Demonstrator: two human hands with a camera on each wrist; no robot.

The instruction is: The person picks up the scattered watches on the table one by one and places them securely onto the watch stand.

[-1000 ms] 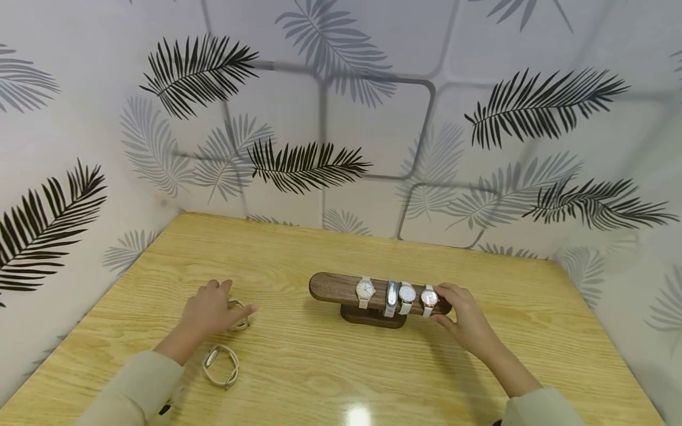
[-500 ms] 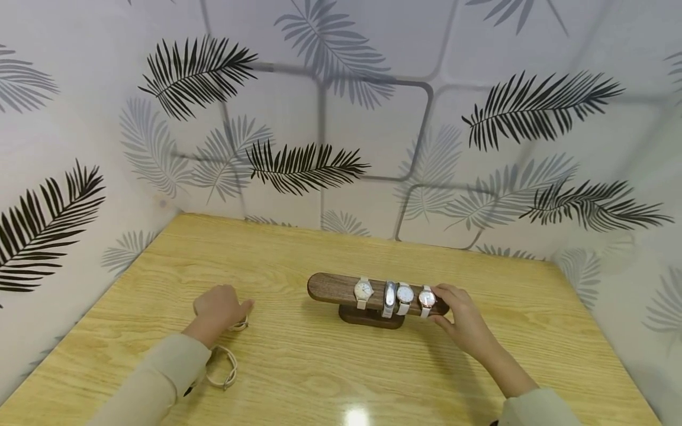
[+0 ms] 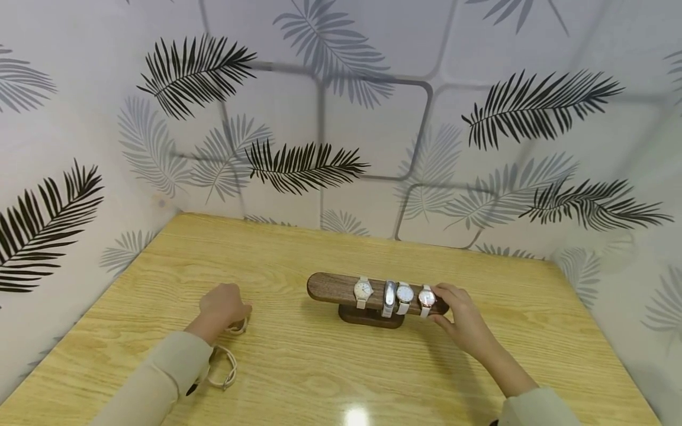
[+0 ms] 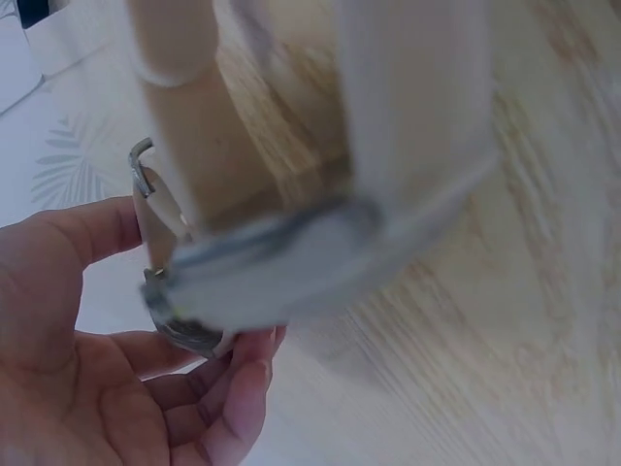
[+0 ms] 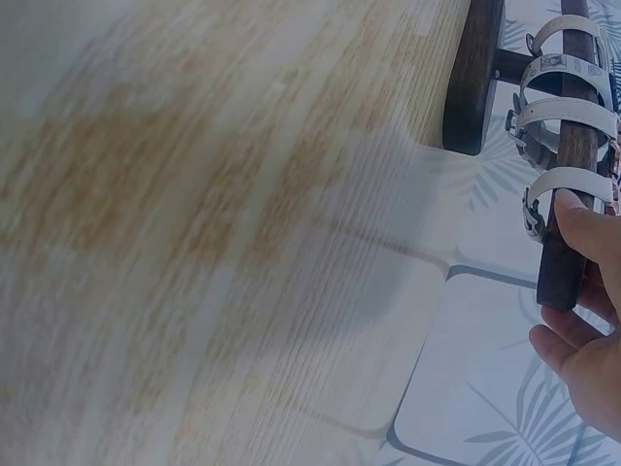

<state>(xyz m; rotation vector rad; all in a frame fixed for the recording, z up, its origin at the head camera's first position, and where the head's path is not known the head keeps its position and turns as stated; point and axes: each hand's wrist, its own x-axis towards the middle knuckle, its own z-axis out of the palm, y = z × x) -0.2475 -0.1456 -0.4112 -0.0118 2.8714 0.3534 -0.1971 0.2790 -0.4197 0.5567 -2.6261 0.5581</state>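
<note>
On the left part of the table my left hand (image 3: pixel 221 303) pinches a beige-strapped watch (image 3: pixel 238 327); most of it is hidden beneath the hand in the head view. In the left wrist view, thumb and curled fingers hold its metal case (image 4: pixel 184 325). A second pale-strapped band (image 3: pixel 233 371) lies nearer the front, half covered by the sleeve; it looms blurred in the left wrist view. At the right, my right hand (image 3: pixel 465 316) grips the end of a dark wooden watch stand (image 3: pixel 333 288). Several white-strapped watches (image 3: pixel 405 294) are strapped round its bar.
The stand's oval base (image 3: pixel 370 316) rests on the wood-grain table (image 3: pixel 298 378). A leaf-patterned wall (image 3: pixel 362 201) rises behind the table's back edge, with more wall at both sides.
My left hand has turned, closed its fingers on the beige-strapped watch and shifted slightly right, its sleeve now covering part of the second band. The right hand keeps its grip on the stand.
</note>
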